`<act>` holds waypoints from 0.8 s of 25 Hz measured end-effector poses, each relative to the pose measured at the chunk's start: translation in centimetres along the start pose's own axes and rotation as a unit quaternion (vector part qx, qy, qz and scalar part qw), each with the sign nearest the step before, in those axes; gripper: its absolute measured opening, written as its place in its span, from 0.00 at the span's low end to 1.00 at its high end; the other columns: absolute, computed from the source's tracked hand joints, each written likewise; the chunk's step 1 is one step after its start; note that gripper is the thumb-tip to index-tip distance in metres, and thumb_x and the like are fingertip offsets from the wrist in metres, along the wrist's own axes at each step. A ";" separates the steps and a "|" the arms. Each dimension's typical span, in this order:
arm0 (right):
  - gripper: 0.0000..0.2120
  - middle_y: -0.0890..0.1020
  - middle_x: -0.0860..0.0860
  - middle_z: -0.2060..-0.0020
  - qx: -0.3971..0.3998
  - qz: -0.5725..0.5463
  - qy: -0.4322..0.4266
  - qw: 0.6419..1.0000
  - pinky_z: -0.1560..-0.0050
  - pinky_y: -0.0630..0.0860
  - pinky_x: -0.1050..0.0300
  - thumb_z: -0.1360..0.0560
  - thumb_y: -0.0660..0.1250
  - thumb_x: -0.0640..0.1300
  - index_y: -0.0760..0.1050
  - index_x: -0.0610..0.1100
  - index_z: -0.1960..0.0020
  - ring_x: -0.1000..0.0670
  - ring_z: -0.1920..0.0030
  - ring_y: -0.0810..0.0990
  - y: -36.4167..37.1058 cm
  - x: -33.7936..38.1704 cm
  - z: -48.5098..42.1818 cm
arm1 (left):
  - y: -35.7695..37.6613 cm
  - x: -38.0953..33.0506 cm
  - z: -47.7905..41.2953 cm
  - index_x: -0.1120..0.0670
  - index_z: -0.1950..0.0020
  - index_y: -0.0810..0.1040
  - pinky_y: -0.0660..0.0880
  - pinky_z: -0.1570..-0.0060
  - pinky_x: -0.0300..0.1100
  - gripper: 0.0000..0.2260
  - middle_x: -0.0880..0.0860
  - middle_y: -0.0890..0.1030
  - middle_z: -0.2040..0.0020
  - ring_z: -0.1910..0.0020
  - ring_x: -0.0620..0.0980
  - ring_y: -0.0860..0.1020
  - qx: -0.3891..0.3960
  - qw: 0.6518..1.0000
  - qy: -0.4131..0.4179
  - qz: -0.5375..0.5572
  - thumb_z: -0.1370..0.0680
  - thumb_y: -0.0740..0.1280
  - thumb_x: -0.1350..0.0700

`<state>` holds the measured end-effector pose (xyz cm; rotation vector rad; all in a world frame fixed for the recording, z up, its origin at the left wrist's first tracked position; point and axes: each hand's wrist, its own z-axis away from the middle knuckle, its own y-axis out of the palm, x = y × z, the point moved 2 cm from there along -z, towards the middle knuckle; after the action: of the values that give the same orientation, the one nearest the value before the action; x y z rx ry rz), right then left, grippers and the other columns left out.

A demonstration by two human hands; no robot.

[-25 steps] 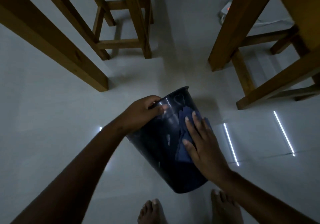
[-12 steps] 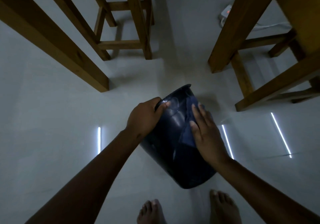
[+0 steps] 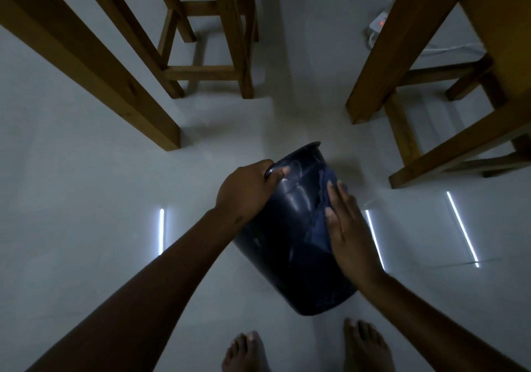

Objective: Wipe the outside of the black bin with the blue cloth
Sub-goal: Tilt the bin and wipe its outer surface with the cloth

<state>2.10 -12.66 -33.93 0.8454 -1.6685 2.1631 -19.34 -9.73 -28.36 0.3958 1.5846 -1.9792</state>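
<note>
The black bin (image 3: 287, 228) is tipped over above the pale floor, its rim pointing away from me and its base near my feet. My left hand (image 3: 244, 190) grips the rim on the left side, fingers curled over the edge. My right hand (image 3: 347, 228) lies flat on the bin's right side, pressing the blue cloth (image 3: 319, 222) against the outer wall. Part of the cloth shows past my fingertips and beside my palm; the rest is hidden under the hand.
Wooden table legs (image 3: 94, 64) rise at the left and right (image 3: 385, 64). A wooden stool (image 3: 207, 55) stands ahead, another stool (image 3: 431, 142) at the right. A white power strip (image 3: 377, 24) with cable lies at the back right. My bare feet (image 3: 301, 348) are below the bin.
My right hand slid the cloth up the bin's side toward the rim, then back down a little. My left hand has kept its grip on the rim.
</note>
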 end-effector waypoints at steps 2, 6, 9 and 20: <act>0.28 0.52 0.50 0.21 0.001 0.085 -0.062 0.994 0.26 0.56 0.36 0.20 0.39 0.62 0.46 0.55 0.22 0.44 0.21 0.48 1.0 0.9 3.2 | 0.1 -0.7 -0.3 0.46 0.66 0.67 0.71 0.62 0.43 0.18 0.46 0.73 0.70 0.66 0.50 0.76 -0.015 1.000 0.005 -0.009 0.20 0.57 0.38; 0.27 0.51 0.51 0.21 -0.006 0.116 -0.128 0.985 0.26 0.53 0.40 0.19 0.42 0.61 0.47 0.56 0.22 0.44 0.22 0.45 1.0 2.2 2.3 | -1.6 0.9 0.5 0.50 0.50 0.77 0.78 0.62 0.36 0.12 0.49 0.83 0.59 0.61 0.46 0.82 0.101 0.972 -0.030 0.211 0.22 0.64 0.42; 0.27 0.51 0.54 0.21 -0.021 0.028 -0.064 0.997 0.26 0.57 0.40 0.20 0.45 0.60 0.50 0.56 0.22 0.51 0.23 0.48 -0.8 0.1 -2.0 | -1.1 3.0 2.3 0.48 0.46 0.77 0.75 0.58 0.32 0.12 0.45 0.82 0.52 0.51 0.46 0.82 0.121 0.982 -0.039 0.139 0.22 0.64 0.43; 0.24 0.55 0.52 0.21 0.018 0.009 -0.064 0.998 0.26 0.58 0.45 0.18 0.45 0.58 0.50 0.60 0.23 0.49 0.23 0.54 -1.3 -0.8 -2.6 | -0.5 -0.3 0.0 0.48 0.59 0.71 0.73 0.63 0.43 0.15 0.49 0.79 0.65 0.65 0.49 0.79 0.021 0.999 -0.005 0.045 0.20 0.57 0.39</act>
<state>2.68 -9.68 -33.78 1.0015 -1.7068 2.1993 -19.37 -9.53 -27.79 0.4652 1.4935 -1.9462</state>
